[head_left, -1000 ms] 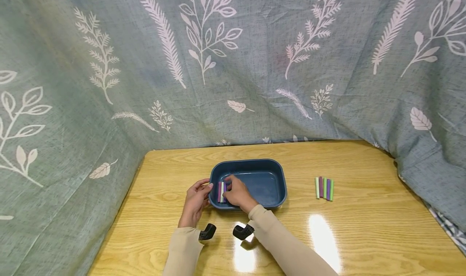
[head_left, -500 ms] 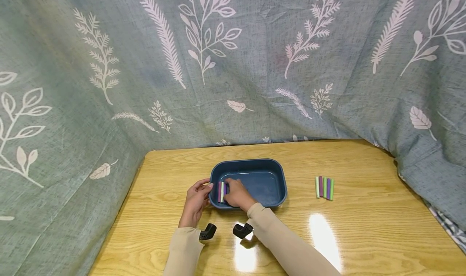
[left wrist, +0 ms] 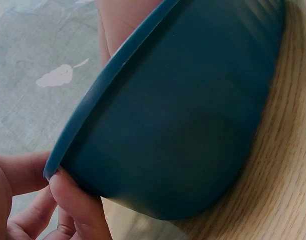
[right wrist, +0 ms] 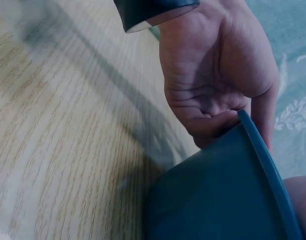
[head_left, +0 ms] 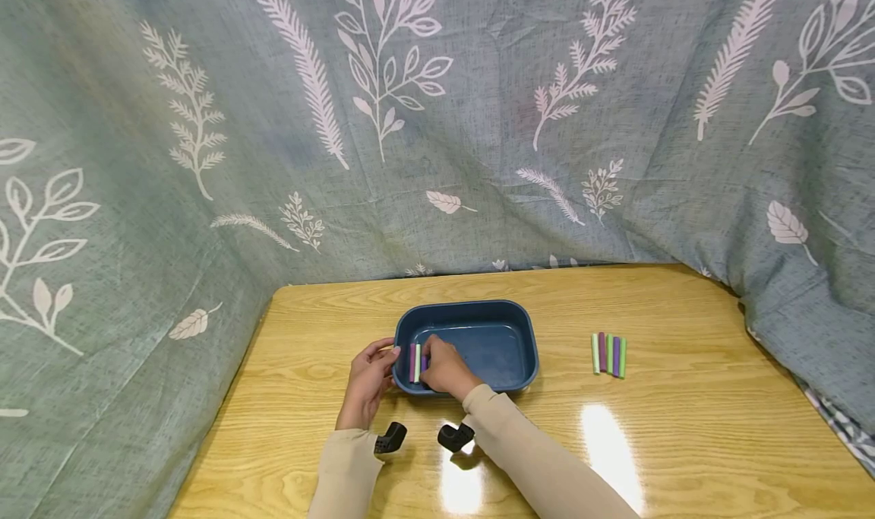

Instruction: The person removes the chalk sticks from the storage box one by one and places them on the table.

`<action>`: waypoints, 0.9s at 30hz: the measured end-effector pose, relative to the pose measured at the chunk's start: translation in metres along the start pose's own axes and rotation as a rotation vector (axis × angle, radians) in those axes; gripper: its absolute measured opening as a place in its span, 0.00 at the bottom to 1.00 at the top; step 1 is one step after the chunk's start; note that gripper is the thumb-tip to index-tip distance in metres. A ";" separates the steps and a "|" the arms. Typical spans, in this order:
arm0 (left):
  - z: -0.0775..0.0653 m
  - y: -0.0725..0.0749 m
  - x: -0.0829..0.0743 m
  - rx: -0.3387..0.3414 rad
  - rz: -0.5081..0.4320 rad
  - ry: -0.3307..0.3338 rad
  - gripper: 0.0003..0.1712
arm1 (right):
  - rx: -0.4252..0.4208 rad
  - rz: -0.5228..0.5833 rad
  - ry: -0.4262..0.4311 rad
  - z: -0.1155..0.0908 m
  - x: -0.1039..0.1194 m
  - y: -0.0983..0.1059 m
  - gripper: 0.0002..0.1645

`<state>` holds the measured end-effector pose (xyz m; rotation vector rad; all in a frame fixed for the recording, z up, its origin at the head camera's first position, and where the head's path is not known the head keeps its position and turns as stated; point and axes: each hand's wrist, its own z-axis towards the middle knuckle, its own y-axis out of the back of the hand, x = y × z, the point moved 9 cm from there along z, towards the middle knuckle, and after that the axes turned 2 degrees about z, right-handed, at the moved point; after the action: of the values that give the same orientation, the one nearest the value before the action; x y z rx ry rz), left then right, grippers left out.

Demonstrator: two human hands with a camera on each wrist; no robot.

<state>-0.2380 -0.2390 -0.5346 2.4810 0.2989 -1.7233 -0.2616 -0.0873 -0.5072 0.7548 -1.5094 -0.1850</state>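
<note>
A dark blue plastic bin (head_left: 495, 356) stands on the table. My left hand (head_left: 369, 375) pinches its left rim between thumb and fingers; the left wrist view shows these fingers (left wrist: 77, 200) at the lip. My right hand (head_left: 447, 367) reaches into the bin over the front wall, thumb and index finger at the two ends of a purple chalk stick (head_left: 424, 362), which it partly covers. Left of that stick lie a white chalk stick (head_left: 418, 363) and a magenta one (head_left: 412, 363), side by side along the bin's left end. The bin wall hides the right fingertips in both wrist views.
A row of several chalk sticks (head_left: 610, 355), white, maroon, green and purple, lies on the wooden table (head_left: 683, 428) right of the bin. A patterned cloth (head_left: 478, 162) hangs behind and along both sides of the table.
My right hand has shifted slightly within the bin, its fingers drawing closer and covering more of the purple chalk stick. The left hand keeps its place on the rim.
</note>
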 end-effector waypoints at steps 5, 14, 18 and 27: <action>-0.001 0.000 -0.001 0.000 0.006 0.000 0.22 | -0.016 0.058 0.022 -0.002 0.002 0.003 0.19; -0.001 0.000 0.001 -0.008 0.018 0.002 0.22 | -0.076 0.197 -0.003 -0.003 -0.002 0.011 0.21; 0.000 0.000 0.001 -0.012 0.016 0.000 0.22 | -0.118 0.245 0.022 -0.004 -0.001 0.021 0.23; -0.001 0.001 0.000 -0.015 0.000 -0.005 0.21 | -0.159 0.340 0.001 -0.012 -0.011 0.047 0.25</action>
<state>-0.2368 -0.2400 -0.5343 2.4656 0.3098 -1.7210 -0.2672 -0.0416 -0.4893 0.3642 -1.5771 -0.0470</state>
